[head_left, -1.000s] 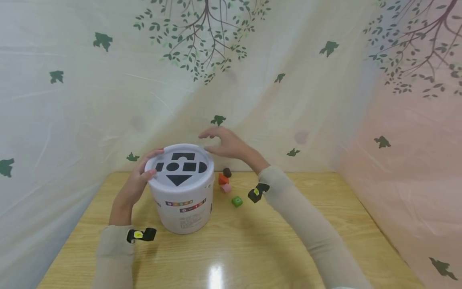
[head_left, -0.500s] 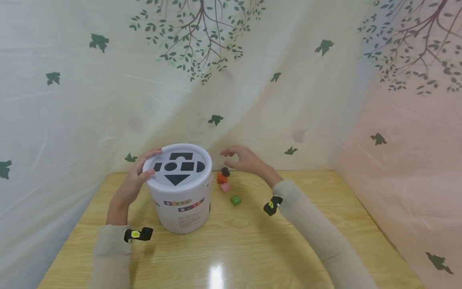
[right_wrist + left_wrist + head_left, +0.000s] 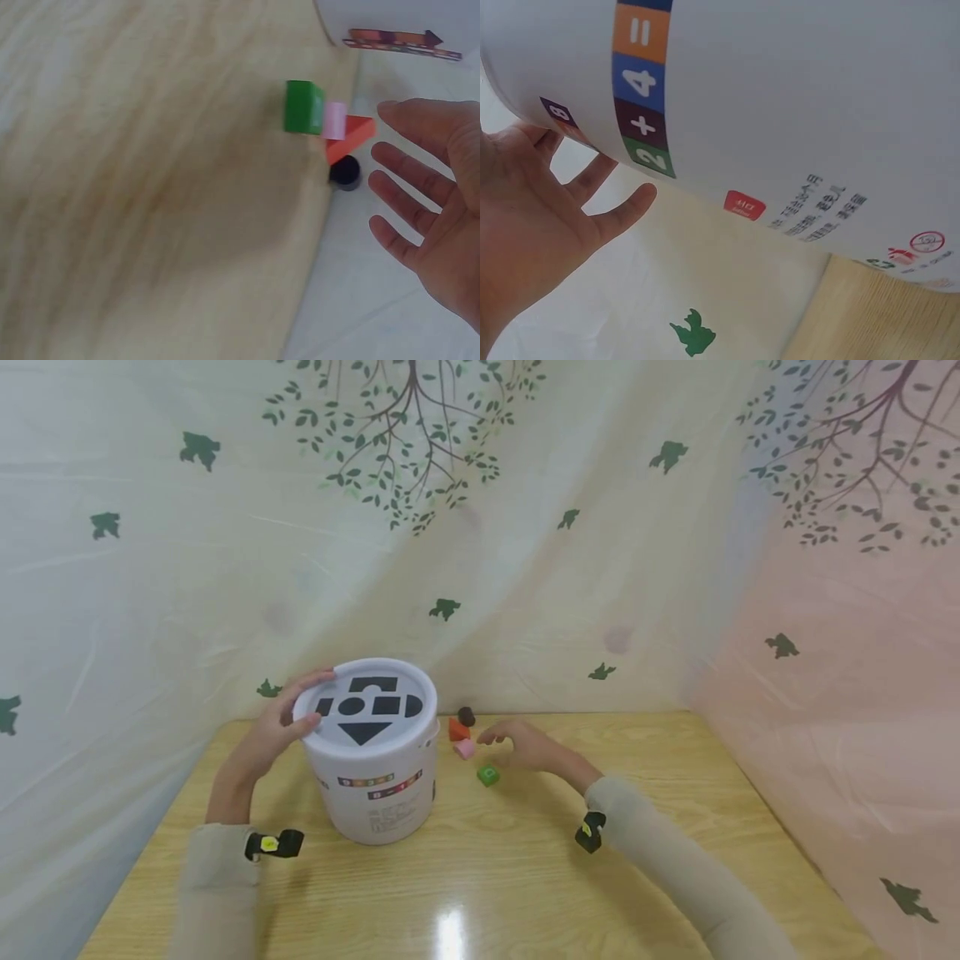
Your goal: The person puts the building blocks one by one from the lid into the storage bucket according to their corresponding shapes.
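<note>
A white shape-sorter bucket [image 3: 378, 802] stands upright on the table, its lid cut with several dark shaped openings. My left hand [image 3: 281, 722] grips its left rim, thumb on the lid and fingers round the far edge; in the left wrist view the hand [image 3: 547, 217] lies along the printed wall. To the bucket's right, my right hand [image 3: 528, 747] hovers with loosely bent, parted fingers and holds nothing. Close to its fingertips lie a green block [image 3: 488, 775], a pink block [image 3: 465, 748], an orange triangular block [image 3: 352, 136] and a black round block [image 3: 346, 173].
The wood-grain table [image 3: 510, 877] ends at a pale cloth backdrop [image 3: 525, 635] printed with leaves and birds. A pinkish cloth [image 3: 840, 735] borders the right side.
My right hand has come down and to the right, from beside the lid to just above the small blocks. The left hand keeps its hold on the bucket.
</note>
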`<move>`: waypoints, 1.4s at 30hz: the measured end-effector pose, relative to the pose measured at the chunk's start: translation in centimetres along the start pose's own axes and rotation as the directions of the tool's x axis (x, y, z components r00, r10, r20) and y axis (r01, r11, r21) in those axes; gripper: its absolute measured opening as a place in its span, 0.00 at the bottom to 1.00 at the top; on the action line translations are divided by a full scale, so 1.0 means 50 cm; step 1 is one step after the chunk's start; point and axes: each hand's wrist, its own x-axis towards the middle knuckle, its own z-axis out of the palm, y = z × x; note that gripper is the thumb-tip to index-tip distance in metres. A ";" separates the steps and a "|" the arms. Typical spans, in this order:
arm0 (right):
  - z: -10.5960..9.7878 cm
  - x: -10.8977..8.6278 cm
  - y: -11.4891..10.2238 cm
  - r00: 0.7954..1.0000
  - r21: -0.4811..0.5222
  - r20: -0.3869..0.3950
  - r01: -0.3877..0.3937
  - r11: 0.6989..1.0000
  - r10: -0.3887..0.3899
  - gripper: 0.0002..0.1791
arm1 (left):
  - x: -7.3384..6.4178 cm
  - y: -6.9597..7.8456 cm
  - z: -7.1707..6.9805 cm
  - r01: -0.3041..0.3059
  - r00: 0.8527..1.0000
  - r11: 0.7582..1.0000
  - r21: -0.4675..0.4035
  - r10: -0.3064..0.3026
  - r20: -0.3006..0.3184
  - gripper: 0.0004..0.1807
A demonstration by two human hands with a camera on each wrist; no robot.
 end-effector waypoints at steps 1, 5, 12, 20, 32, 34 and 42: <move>0.005 -0.003 0.004 1.000 0.011 0.006 -0.007 1.000 0.007 0.19 | 0.000 0.002 -0.002 0.000 1.000 1.000 0.006 0.000 0.002 0.33; 0.026 -0.011 0.014 0.999 0.030 0.008 -0.041 0.999 0.041 0.20 | 0.003 0.013 -0.010 0.004 1.000 1.000 0.030 -0.005 0.014 0.34; 0.051 -0.023 0.018 1.000 -0.029 -0.014 -0.010 1.000 0.010 0.18 | 0.002 0.017 -0.012 0.006 0.999 0.998 0.060 -0.009 0.037 0.34; 0.056 -0.032 0.020 0.999 -0.095 -0.013 0.044 0.994 -0.046 0.21 | -0.001 0.010 -0.008 -0.026 1.000 0.997 0.069 0.025 0.010 0.33; 0.065 -0.038 0.023 0.999 -0.158 -0.010 0.038 0.987 -0.040 0.22 | -0.002 -0.007 0.000 -0.018 1.000 1.000 0.025 0.019 -0.013 0.33; 0.068 -0.038 0.028 0.999 -0.145 -0.017 0.029 0.989 -0.031 0.22 | -0.002 -0.010 0.004 -0.015 1.000 1.000 0.013 0.015 -0.019 0.33; 0.071 -0.026 0.042 0.999 -0.100 -0.051 -0.010 0.995 0.004 0.21 | -0.001 -0.010 0.004 -0.021 0.999 1.000 -0.022 0.020 -0.036 0.32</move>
